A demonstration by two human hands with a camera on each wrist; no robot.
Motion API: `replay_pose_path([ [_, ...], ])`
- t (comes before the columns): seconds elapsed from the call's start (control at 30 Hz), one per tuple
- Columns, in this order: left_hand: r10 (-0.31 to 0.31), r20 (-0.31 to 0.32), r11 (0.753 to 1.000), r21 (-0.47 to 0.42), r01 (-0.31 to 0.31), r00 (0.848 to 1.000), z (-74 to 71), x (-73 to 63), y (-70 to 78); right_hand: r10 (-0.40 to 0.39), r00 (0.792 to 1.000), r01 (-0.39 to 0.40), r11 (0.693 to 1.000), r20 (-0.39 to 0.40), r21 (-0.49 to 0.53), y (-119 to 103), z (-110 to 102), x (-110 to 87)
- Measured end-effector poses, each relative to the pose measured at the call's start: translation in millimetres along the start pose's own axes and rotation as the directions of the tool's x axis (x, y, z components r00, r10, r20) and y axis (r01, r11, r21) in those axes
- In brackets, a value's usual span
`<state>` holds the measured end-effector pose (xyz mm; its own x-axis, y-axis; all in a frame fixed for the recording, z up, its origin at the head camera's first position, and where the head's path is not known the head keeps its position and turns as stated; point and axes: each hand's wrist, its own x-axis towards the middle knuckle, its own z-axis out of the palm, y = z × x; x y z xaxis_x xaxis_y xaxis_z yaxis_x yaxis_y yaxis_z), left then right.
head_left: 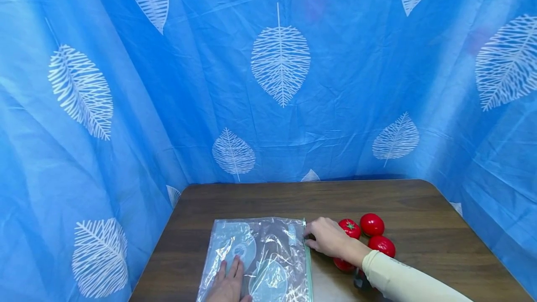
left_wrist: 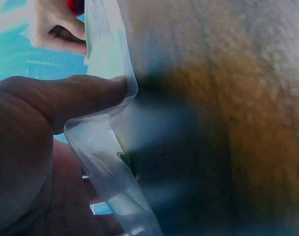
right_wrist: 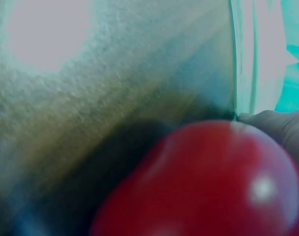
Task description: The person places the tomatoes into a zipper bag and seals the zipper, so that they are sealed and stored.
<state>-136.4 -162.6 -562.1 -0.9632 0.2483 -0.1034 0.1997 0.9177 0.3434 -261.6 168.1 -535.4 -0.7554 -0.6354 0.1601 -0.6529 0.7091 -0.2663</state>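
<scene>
A clear zip bag point(head_left: 272, 232) with pale blue printed shapes lies flat on the table, its green-edged zip strip point(head_left: 308, 269) along the right side. My left hand point(head_left: 228, 283) rests on the bag's lower left part with fingers extended. In the left wrist view, the left thumb point(left_wrist: 90, 96) lies against the bag's bent clear edge. With curled fingers, my right hand point(head_left: 327, 237) pinches the zip strip near its far end; the exact fingertip contact is partly hidden. Beside that hand, a red tomato point(right_wrist: 203, 182) fills the lower right wrist view.
Several red tomatoes point(head_left: 372, 224) sit grouped right of the bag, partly covered by the right forearm; one tomato point(head_left: 349, 228) shows a green star-shaped top. A dark wood-grain table point(head_left: 251, 199) has rounded far corners. Blue curtains point(head_left: 189, 83) with white leaves hang around it.
</scene>
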Motion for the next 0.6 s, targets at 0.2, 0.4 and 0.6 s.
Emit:
replay_pose_path([
  [0.2, -0.009, 0.008, 1.0, -0.027, 0.009, 1.0, 1.7, 1.7, -3.4, -0.02, 1.0, 0.02, 1.0, -0.014, -0.016, -4.2, 3.5, 3.0],
  [0.4, 0.008, -0.004, 1.0, -0.027, -0.008, 1.0, 1.6, -1.5, -2.8, -0.019, 1.0, 0.019, 1.0, -0.025, -0.002, -7.4, 7.1, 4.6],
  [0.6, 0.021, -0.009, 0.999, -0.036, -0.021, 1.0, -2.9, -3.4, -2.0, 0.02, 0.999, -0.022, 0.998, -0.034, -0.059, -9.9, 10.8, 7.6],
])
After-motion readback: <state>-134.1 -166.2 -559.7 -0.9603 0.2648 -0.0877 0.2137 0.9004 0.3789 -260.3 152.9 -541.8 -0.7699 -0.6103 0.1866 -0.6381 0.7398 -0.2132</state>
